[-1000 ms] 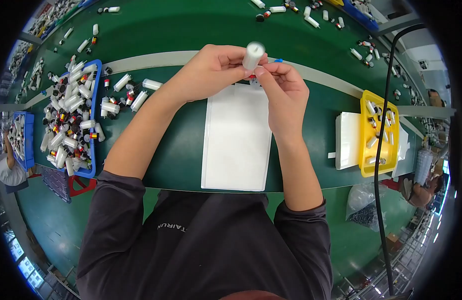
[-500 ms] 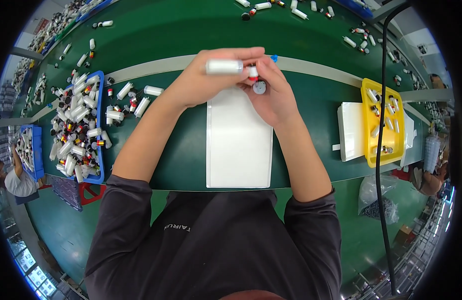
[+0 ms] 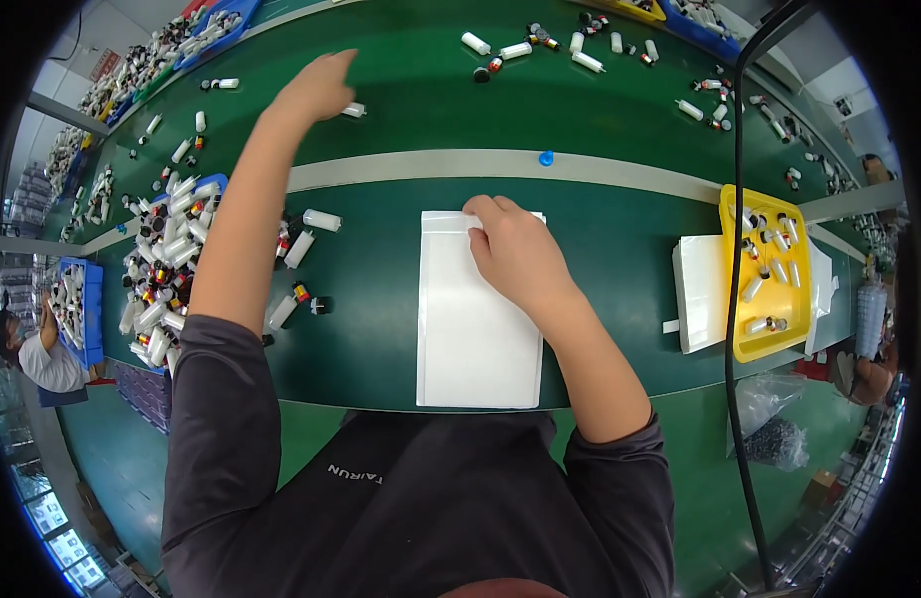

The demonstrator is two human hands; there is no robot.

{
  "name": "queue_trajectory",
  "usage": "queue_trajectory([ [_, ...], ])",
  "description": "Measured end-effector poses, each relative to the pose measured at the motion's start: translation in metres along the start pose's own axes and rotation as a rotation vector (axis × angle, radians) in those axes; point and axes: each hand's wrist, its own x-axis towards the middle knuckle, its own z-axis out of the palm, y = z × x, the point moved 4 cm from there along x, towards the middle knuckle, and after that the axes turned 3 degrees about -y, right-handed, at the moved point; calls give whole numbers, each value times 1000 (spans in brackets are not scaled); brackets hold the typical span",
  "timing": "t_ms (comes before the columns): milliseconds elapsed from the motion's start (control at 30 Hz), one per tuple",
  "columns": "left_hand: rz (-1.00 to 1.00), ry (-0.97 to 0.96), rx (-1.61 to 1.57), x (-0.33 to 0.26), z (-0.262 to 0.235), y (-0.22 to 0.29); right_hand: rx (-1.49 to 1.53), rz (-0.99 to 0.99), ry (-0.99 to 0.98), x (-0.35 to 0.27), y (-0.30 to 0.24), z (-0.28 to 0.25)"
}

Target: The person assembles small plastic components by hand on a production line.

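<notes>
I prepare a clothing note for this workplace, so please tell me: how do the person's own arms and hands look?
The left hand and right hand are bare, with no gloves or wristwear visible. Both forearms are uncovered below plain dark grey sleeves, which end around the elbows.

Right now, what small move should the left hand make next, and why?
Probably draw the left hand back toward the right hand: it is stretched over the far green surface, no held thing visible, with a white cylinder beside it, while the right one is over the white board.
</notes>
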Motion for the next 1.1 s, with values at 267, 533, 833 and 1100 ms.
queue_trajectory([
  [267, -164, -161, -228, 70, 57, 124, -109, 17, -73, 0, -10, -2],
  [533, -339, -511, -1292, 30, 53, 108, 39, 107, -98, 2, -4, -15],
  [833, -378, -569, -2164, -57, 46, 110, 465, 89, 363, 4, -9, -29],
  [1100, 193, -548, -2038, -116, -11, 188, 192, -257, 706, 2, -14, -26],
])
